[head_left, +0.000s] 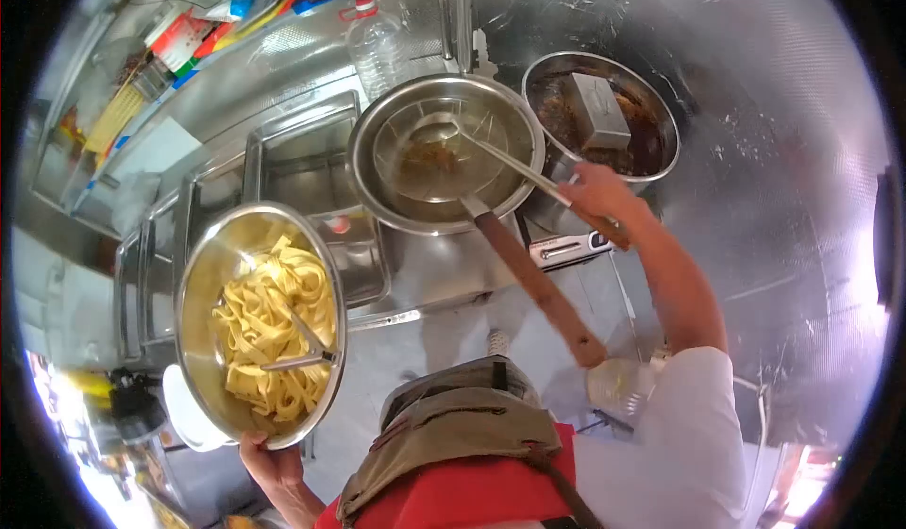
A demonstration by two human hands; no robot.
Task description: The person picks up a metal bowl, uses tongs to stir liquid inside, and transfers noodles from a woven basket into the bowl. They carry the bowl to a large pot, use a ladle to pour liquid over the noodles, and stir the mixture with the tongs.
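Observation:
My left hand point(274, 468) grips the lower rim of a steel bowl point(196, 326), tilted toward me. Wide yellow noodle-like strips point(278, 317) fill its middle, and metal tongs point(307, 354) lie among them. My right hand point(604, 194) is closed around a ladle point(505, 156) with a wooden handle end. The ladle's head is over a large steel basin point(368, 184) with shallow brownish liquid. A round strainer sits in that basin, its flat wooden handle point(538, 288) sticking out over the front edge.
Right of the basin stands a steel pot point(672, 142) of dark liquid, a metal block point(599, 109) in it. Steel trays point(302, 161) line the counter's left, near a clear plastic bottle point(377, 52). Packets and jars crowd a shelf point(179, 118). A white dish point(187, 411) shows behind my bowl.

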